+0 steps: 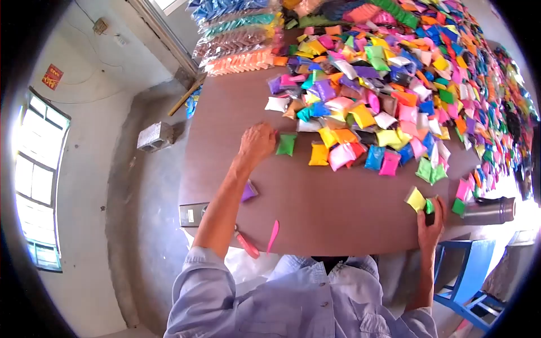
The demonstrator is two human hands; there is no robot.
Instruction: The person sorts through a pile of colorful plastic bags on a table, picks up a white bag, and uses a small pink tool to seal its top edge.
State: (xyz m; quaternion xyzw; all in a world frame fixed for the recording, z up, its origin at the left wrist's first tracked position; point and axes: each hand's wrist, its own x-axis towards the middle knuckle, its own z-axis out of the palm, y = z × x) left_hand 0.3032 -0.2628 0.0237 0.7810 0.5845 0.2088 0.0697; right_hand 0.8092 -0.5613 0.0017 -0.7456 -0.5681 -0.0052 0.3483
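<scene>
Over the table, right hand pinches yellow packet; left hand beside green packet, grip unclear.

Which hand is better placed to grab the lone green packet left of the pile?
Left, probably: the left hand lies right beside the green packet, while the right hand is at the table edge, holding a yellow packet.

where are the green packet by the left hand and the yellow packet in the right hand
green packet [286, 144], head view, its middle
yellow packet [416, 198], head view, its middle
</scene>
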